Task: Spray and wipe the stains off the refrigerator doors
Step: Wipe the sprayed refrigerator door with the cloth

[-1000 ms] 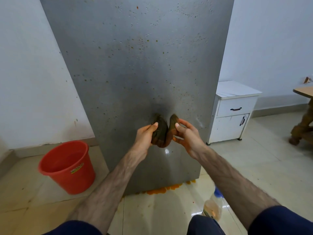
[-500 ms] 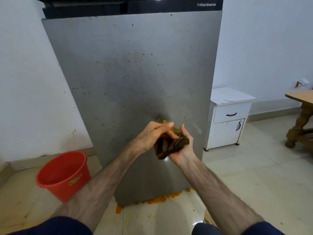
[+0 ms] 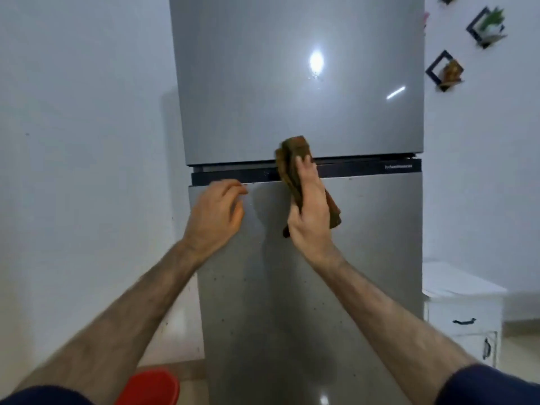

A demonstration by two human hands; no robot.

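Observation:
A tall silver refrigerator fills the middle of the view, with an upper door and a lower door split by a dark band. The lower door carries small dark and orange specks. My right hand grips a folded brown cloth and presses it against the dark band and the top of the lower door. My left hand holds nothing, its fingers loosely curled against the lower door's upper left corner.
A red bucket stands on the floor at the lower left of the refrigerator. A white cabinet with a drawer stands to the right. Small decorative shelves hang on the right wall. A white wall lies to the left.
The view rose from the lower door's bottom to the gap between the doors. Both hands had been folding the cloth; my left hand let go, and my right hand raised the cloth to the dark band.

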